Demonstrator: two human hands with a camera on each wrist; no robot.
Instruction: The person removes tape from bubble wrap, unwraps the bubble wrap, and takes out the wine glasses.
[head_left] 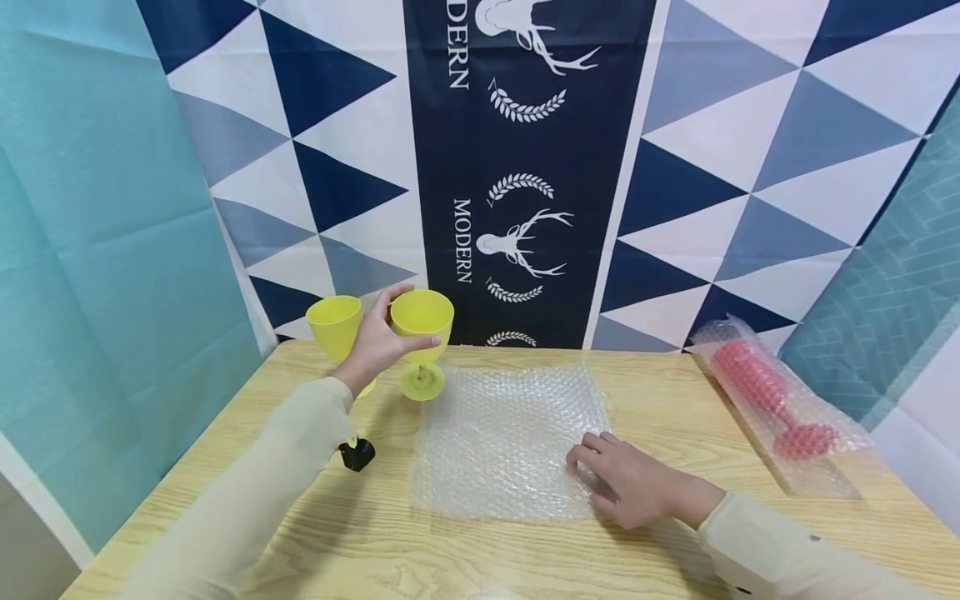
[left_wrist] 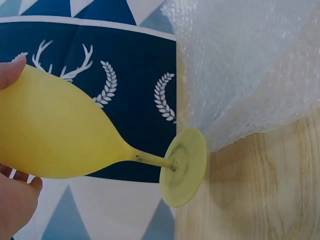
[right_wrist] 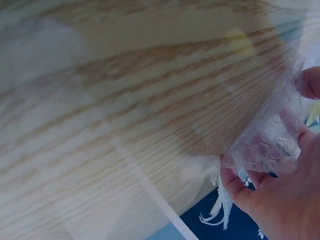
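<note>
My left hand holds a yellow plastic goblet round its bowl, thumb on the near side and fingers behind. In the left wrist view the goblet's stem and round foot point toward the table, close to the bubble wrap's edge. A second yellow goblet is to the left, its stem mostly hidden behind my hand. A sheet of clear bubble wrap lies flat at the middle of the table. My right hand pinches its right edge, with curled fingertips against the film.
A pink goblet wrapped in bubble wrap lies at the table's right side. A small black object shows beside my left sleeve. Patterned cloth hangs behind the wooden table, with teal cloth at the left.
</note>
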